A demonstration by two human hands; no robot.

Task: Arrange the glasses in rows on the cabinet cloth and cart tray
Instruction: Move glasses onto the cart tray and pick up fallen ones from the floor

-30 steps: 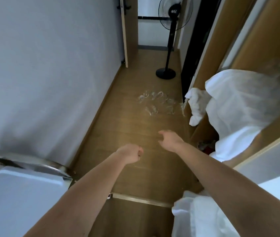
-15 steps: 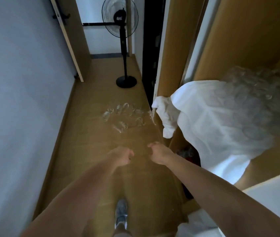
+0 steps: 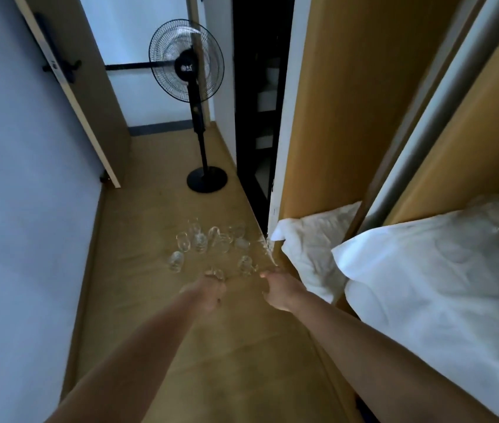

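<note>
Glasses [image 3: 211, 242] stood in a loose cluster on the wooden floor [image 3: 156, 300], roughly a dozen small ones, some touching, none in a row. The far-right ones were just beside the cabinet [image 3: 333, 117] edge. They were thin, colourless and hard to pick out against the floor in the dim light, and it could not be told whether each stood upright or mouth down. The nearest glass [image 3: 218, 273] sat right at the fingertips of the left hand [image 3: 207, 293], whose fingers were curled. Whether that hand gripped the glass or only touched it could not be told. The right hand [image 3: 278, 290] hung just to its right, near another glass [image 3: 246, 264]. Its fingers were turned away from the camera, so it could not be told if it was open or held anything.

The step looked like picking glasses off the floor to carry to the white cloth [image 3: 425, 300] on the cabinet shelf at the near right. Doing it well probably meant taking the nearest ones first, one per hand. Each would be gripped round the body rather than the rim and lifted straight up so its neighbours were not knocked. Smooth glass could slip, so a firm but gentle hold seemed wise.

A second crumpled cloth [image 3: 306, 251] hung at the cabinet corner. Farther off stood a black fan [image 3: 185, 67] and, on the left, an open door [image 3: 83, 96].
</note>
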